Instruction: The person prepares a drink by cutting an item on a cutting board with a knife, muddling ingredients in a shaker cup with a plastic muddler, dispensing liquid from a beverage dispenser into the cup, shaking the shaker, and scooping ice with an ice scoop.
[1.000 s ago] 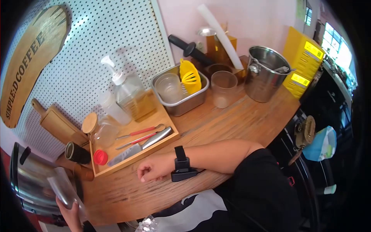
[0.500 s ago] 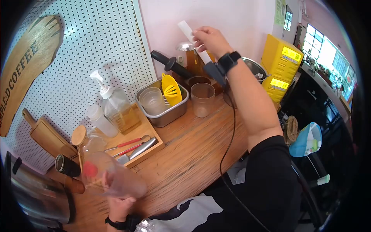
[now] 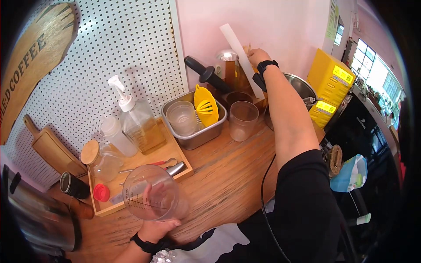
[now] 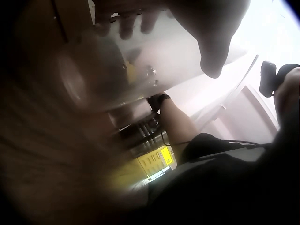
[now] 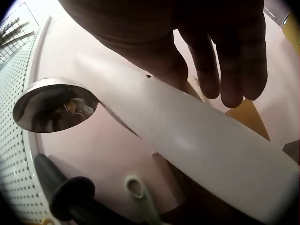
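My left hand [image 3: 154, 229] grips a clear plastic measuring cup [image 3: 137, 202] with printed markings, tilted with its mouth toward the head camera. In the left wrist view, fingers and thumb span the cup [image 4: 136, 70]. My right hand [image 3: 259, 58] reaches to the utensils at the back wall, just behind a long white flat stick [image 3: 239, 50]. The right wrist view has its fingers [image 5: 229, 79] hanging fairly straight, apart from the thumb, with a thin tan piece [image 5: 197, 89] showing in the gap. A metal ladle-like bowl [image 5: 54, 108] stands beside the white stick.
A wooden tray [image 3: 187, 172] holds bottles, a glass jug and a knife. Behind it sits a metal tub [image 3: 195, 141] with a yellow squeezer [image 3: 206, 105]. A second clear cup [image 3: 243, 122], a black-handled tool [image 3: 204, 72] and a steel bucket [image 3: 300, 85] are near the right arm.
My left hand brought the measuring cup from the far left to in front of the tray and turned it. My right hand rose from the table to the white stick, then moved just behind it.
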